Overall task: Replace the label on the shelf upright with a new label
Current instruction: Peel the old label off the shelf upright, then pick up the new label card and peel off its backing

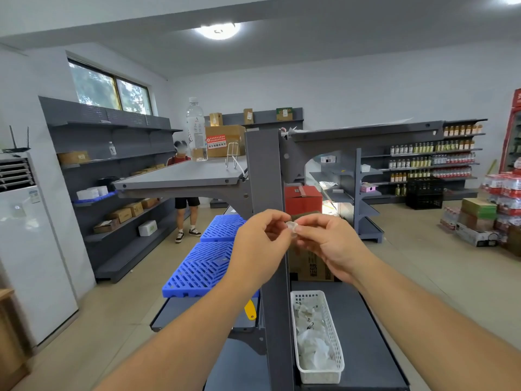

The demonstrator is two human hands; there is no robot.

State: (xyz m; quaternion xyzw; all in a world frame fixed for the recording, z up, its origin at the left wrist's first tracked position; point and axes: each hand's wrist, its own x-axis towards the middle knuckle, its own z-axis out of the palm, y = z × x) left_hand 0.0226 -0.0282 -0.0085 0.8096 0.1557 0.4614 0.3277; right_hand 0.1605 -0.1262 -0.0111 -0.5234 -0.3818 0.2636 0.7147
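Observation:
A dark grey shelf upright [263,170] rises straight in front of me. Both hands meet in front of it at chest height. My left hand [260,244] and my right hand [328,244] pinch a small whitish, crumpled label [291,227] between their fingertips. The label is mostly hidden by the fingers, so I cannot read it. Below to the right, a white plastic basket [335,359] on the lower shelf holds several white paper scraps and labels.
Blue slatted plastic panels [208,263] lie on the left shelf with a yellow tool [250,309] below them. A water bottle [196,131] and cardboard boxes stand on the upper shelf. Another person [186,210] stands behind the shelving. Stocked shelves line the walls.

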